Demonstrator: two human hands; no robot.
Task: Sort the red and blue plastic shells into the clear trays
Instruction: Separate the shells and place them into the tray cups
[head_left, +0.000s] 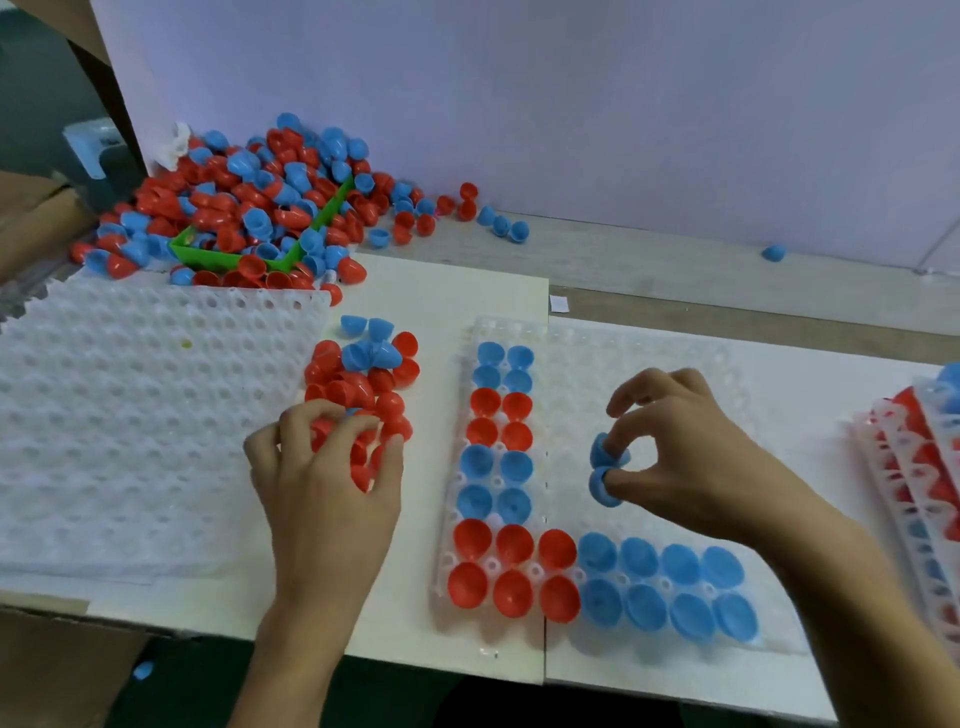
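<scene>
A clear tray (649, 364) lies in the middle of the white table, its left columns and front rows filled with red shells (511, 571) and blue shells (670, 592). My right hand (691, 457) hovers over the tray and pinches two blue shells (605, 467) between thumb and fingers. My left hand (327, 478) is curled over a small loose pile of red and blue shells (363, 374) left of the tray, its fingers gripping several red ones.
A stack of empty clear trays (140, 415) fills the left side. Behind it a big heap of mixed shells (249, 202) buries a green bin (208, 254). Filled trays (914, 467) lean at the right edge. A stray blue shell (774, 253) lies near the wall.
</scene>
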